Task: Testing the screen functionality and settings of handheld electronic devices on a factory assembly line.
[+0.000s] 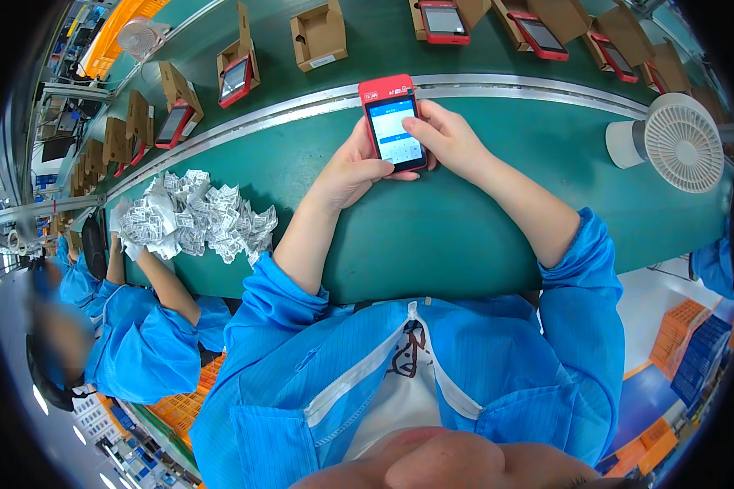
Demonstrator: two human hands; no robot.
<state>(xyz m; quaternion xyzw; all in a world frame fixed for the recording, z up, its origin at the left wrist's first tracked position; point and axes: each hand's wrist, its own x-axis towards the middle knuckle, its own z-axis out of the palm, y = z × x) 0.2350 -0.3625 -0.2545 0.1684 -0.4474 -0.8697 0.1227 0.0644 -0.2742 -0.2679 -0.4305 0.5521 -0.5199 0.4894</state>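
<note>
Above the green bench, just in front of me, is a red handheld payment terminal (386, 116) with a lit screen showing a blue and white page. My left hand (349, 171) is closed round its left side and lower end, the thumb lying by the bottom of the screen. Against its right edge, my right hand (450, 143) grips with bent fingers while its thumb rests on the middle of the screen. The fingers behind the terminal are mostly hidden.
Beyond a metal rail, open cardboard boxes (320, 37) line the belt, several with red terminals (236, 80). Crumpled printed paper slips (196, 213) form a pile at left, beside a co-worker's gloved hand (126, 232). At right stands a white fan (682, 143); a smaller fan (139, 37) is far left.
</note>
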